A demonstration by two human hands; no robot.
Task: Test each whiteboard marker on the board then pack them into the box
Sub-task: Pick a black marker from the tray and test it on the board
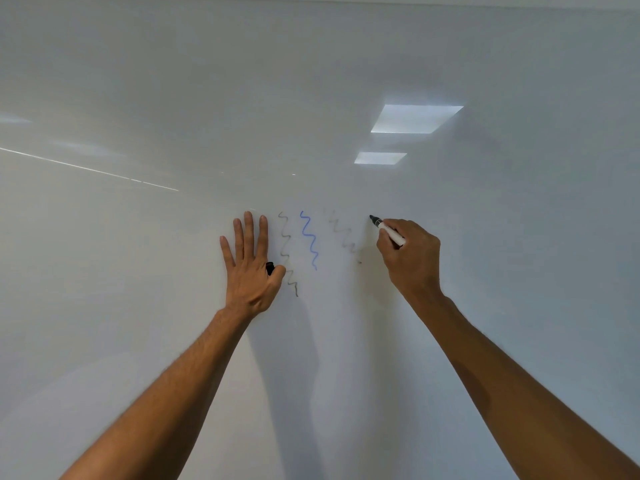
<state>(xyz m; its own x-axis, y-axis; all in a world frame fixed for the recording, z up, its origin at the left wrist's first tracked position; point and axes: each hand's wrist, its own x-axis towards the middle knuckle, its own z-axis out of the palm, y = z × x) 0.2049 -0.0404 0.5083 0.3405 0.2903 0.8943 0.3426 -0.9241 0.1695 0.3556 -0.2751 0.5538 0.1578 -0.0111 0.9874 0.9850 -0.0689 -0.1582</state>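
Reaching up from the bottom edge, two bare forearms are seen, the left forearm (166, 393) rising from the lower left and the right forearm (519, 386) from the lower right. The left hand (249, 268) is laid against the whiteboard (173, 98) with its four fingers straight and slightly spread, pointing up. A black marker cap (270, 268) is pinched between its thumb and the side of the palm, and only the cap's upper end can be seen.

The right hand (412, 261) is held well apart from the left, a little higher and to the right. Its fingers are curled round a whiteboard marker (389, 231) with a white barrel and a black, uncapped tip. The tip is pointed up and to the left, clear of the fingers and at the board surface. Whether it touches the board cannot be told.

Between the hands three wavy test marks are drawn on the board. A black squiggle (287, 251) runs down just beside the left hand, its lower end passing the thumb. A blue squiggle (309, 240) lies just right of it. A faint grey squiggle (343, 233) slants down nearer the right hand, just left of the marker tip.

Higher on the board two bright light reflections (415, 118) are shown, one above the other.
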